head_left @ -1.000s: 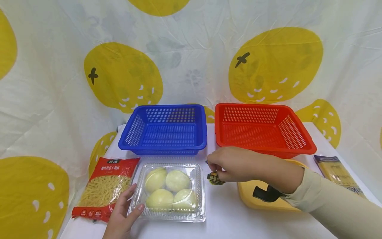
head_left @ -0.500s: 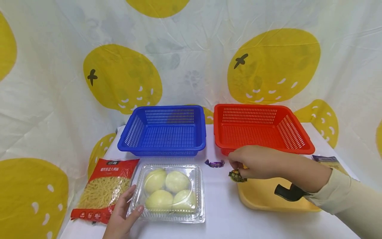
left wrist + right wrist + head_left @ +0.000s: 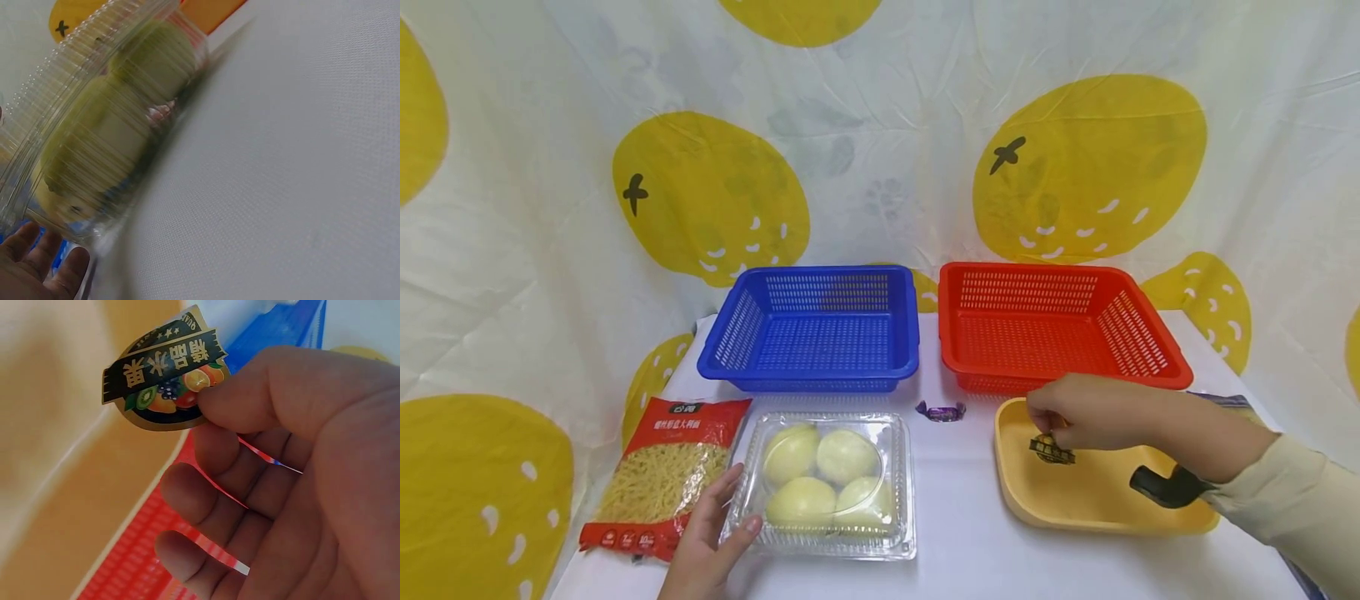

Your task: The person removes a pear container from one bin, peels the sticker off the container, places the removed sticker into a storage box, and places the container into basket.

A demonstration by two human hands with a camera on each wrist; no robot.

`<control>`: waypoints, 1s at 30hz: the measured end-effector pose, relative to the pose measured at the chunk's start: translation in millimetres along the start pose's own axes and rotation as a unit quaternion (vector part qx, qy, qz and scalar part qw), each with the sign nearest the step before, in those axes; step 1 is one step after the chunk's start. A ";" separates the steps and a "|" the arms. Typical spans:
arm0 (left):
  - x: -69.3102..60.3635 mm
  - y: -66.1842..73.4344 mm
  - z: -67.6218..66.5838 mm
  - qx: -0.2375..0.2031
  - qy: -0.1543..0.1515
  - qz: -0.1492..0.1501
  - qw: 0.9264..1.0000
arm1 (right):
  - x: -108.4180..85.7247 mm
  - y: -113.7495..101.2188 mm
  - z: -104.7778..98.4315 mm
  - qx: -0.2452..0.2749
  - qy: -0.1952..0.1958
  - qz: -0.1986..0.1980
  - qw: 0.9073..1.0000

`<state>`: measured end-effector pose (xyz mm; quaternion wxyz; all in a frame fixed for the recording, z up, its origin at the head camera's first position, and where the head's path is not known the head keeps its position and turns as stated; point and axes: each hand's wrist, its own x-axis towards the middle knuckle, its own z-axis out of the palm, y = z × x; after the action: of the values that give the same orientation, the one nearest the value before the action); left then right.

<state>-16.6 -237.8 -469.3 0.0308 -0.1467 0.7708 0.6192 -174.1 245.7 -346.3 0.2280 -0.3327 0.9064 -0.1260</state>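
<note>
In the head view my right hand is above the yellow tray, toward its left end. Thumb and index finger pinch a black-and-gold fruit sticker, printed with fruit and Chinese characters; the other fingers curl loosely beneath. My left hand touches the left side of a clear plastic clamshell box, thumb and fingers spread. Several pale yellow-green round fruits sit inside that box. In the left wrist view, the left fingertips are at the box's lower edge.
A blue basket and a red basket stand at the back. Left of the box lies a red bag of spiral pasta. A purple-wrapped candy lies before the baskets. Another package is partly hidden behind the right arm.
My right hand has moved rightward with the sticker, from beside the clamshell box to over the yellow tray, uncovering the purple candy. The left hand and box have stayed put.
</note>
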 end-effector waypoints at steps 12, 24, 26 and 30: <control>-0.6 0.9 -0.4 0.004 0.001 0.002 1.000 | -5.7 31.5 20.6 0.014 -0.040 0.060 0.997; -0.9 0.0 0.4 0.002 -0.002 0.016 1.000 | -4.9 51.2 47.6 -0.007 -0.053 0.066 0.996; -0.8 -0.2 0.2 0.001 -0.002 0.016 1.000 | -5.1 54.1 50.0 -0.014 -0.050 0.056 0.997; -0.6 -0.3 -0.2 0.005 -0.003 0.007 1.000 | -5.0 58.8 54.1 -0.020 -0.044 0.042 0.998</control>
<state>-16.0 -237.9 -469.3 0.0298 -0.1395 0.7748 0.6159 -175.9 288.8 -413.8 0.2660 -0.3041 0.9109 -0.0836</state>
